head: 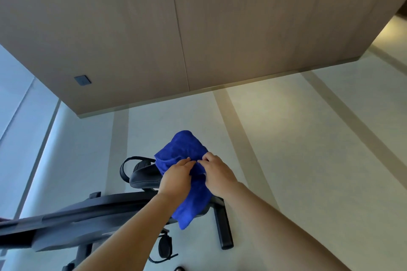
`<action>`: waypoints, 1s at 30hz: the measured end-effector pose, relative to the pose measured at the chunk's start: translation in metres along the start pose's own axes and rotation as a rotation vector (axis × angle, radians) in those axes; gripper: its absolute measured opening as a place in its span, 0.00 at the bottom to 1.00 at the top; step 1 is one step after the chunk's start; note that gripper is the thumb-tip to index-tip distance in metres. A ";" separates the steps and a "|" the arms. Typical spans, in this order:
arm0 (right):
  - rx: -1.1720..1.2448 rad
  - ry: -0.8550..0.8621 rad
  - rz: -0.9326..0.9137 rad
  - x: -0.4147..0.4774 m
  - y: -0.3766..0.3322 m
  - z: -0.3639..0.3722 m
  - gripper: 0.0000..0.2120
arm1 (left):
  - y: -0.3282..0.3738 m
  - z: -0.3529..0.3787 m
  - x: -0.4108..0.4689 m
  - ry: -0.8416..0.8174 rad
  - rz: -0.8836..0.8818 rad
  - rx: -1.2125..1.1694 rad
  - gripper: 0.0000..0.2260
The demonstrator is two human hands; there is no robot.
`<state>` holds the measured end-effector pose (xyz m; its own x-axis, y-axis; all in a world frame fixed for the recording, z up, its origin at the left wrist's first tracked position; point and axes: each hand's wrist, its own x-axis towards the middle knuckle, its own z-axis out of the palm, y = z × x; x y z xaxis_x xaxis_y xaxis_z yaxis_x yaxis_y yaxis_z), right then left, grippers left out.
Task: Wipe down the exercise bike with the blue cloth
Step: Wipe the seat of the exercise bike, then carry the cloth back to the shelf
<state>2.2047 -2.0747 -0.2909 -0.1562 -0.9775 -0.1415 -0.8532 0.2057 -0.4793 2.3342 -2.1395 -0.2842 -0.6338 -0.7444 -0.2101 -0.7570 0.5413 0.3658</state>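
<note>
A blue cloth hangs bunched in the air in front of me. My left hand and my right hand both pinch its near edge, fingers closed on the fabric, thumbs almost touching. Below and behind the cloth stands the black exercise bike, lying across the lower left of the view. Its black saddle sits just left of my left hand, partly covered by the cloth. A pedal with a strap shows under my left forearm. The rear stabiliser foot sticks out to the right.
A beige wood-panelled wall with a small dark switch plate rises ahead. The pale floor with darker stripes spreads to the right. A window strip runs along the left.
</note>
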 end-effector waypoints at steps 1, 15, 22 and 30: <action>0.019 -0.013 0.021 -0.004 0.011 -0.005 0.17 | 0.011 0.001 0.003 -0.008 0.027 0.005 0.20; 0.412 0.470 0.283 -0.139 0.157 -0.123 0.06 | 0.215 0.006 0.038 -0.020 0.429 -0.219 0.15; 0.348 0.797 0.425 -0.254 0.228 -0.191 0.07 | 0.372 0.026 0.036 0.043 0.786 -0.221 0.13; 0.059 1.097 0.747 -0.355 0.291 -0.223 0.13 | 0.517 0.066 0.024 0.063 1.108 -0.039 0.12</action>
<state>1.9009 -1.6781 -0.1867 -0.9169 -0.1532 0.3686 -0.3684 0.6804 -0.6336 1.9167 -1.8516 -0.1599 -0.9467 0.1252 0.2968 0.2300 0.9077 0.3510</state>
